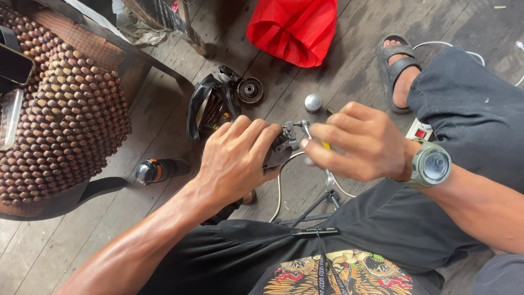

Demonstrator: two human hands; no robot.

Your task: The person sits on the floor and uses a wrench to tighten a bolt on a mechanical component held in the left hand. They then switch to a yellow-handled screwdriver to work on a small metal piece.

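The left hand [234, 158] is wrapped around a small metal brake lever assembly [284, 143], with the fingers curled tight over its dark body, so the part is held above the wooden floor [164, 104], in front of the person's lap. The right hand [355, 143] pinches a thin tool with a yellow handle [326, 145] between thumb and fingers, and its tip meets the top of the assembly; what kind of tool it is I cannot tell. The assembly looks stiff and rather light, with small screws that are probably easy to lose, so I judge the safe hold is on the thick body, not on the thin cable [279, 188] that hangs from it. Its long axis seems to run left to right between the two hands. Near the far edge of the floor lie a round silver cap [313, 102], a black pouch of parts [210, 112] and a red bag [295, 27]. A beaded seat cover [65, 109] is on the left side.
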